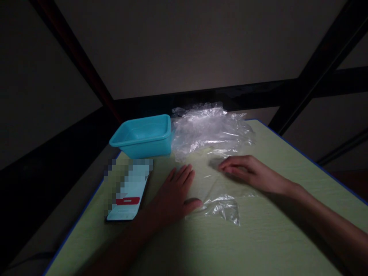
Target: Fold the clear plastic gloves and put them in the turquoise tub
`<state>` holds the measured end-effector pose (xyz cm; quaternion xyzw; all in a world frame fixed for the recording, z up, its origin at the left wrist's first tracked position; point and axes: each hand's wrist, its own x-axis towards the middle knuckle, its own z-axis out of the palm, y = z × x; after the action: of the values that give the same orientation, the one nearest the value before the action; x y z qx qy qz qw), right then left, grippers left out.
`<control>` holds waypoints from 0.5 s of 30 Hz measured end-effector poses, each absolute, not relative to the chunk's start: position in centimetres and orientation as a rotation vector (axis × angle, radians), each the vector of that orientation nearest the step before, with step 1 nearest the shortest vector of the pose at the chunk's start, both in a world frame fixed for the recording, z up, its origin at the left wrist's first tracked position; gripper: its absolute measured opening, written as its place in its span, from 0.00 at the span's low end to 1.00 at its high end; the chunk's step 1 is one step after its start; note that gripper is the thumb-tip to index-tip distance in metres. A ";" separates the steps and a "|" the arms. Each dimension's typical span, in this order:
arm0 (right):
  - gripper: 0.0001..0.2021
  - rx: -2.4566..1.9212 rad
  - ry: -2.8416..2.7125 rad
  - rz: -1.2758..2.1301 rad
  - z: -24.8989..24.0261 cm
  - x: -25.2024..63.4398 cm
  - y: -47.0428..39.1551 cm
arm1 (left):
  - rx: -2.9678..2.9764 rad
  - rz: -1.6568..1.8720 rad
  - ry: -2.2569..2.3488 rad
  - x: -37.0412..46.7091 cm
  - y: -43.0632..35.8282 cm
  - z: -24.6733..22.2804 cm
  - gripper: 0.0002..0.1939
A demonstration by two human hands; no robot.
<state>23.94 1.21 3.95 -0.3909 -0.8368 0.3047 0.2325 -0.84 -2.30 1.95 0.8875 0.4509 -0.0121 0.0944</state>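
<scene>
Nearer than the turquoise tub point(143, 147) and to its right, the left hand point(175, 197) lies flat, fingers slightly apart, thumb spread at the edge of a clear plastic sheet point(211, 184). The phone point(133, 188) lies just in front of the tub. Farther right of it, the right hand point(248, 170) hovers over or touches the sheet, fingers together; any pinch I cannot tell. Beside the tub's right wall sits crumpled clear plastic point(207, 128)
</scene>
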 end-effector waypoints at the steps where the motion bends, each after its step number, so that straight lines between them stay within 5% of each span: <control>1: 0.13 -0.966 -2.329 0.984 3.9 23.1 0.7 | 2.634 -0.030 1.337 -0.9 -2.2 1.9 0.37; 6: 0.15 -0.702 -2.397 1.368 3.6 21.4 -0.6 | 2.658 -0.007 1.317 -1.0 -2.0 1.2 0.41; 15: 0.19 -0.916 -2.409 1.778 4.7 23.4 -0.7 | 2.626 -0.061 1.338 -1.1 -2.1 1.3 0.47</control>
<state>23.39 -0.75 4.73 -0.2927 -0.7694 0.5678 0.0053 -1.11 -2.14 1.25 0.8867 0.4517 -0.0207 0.0969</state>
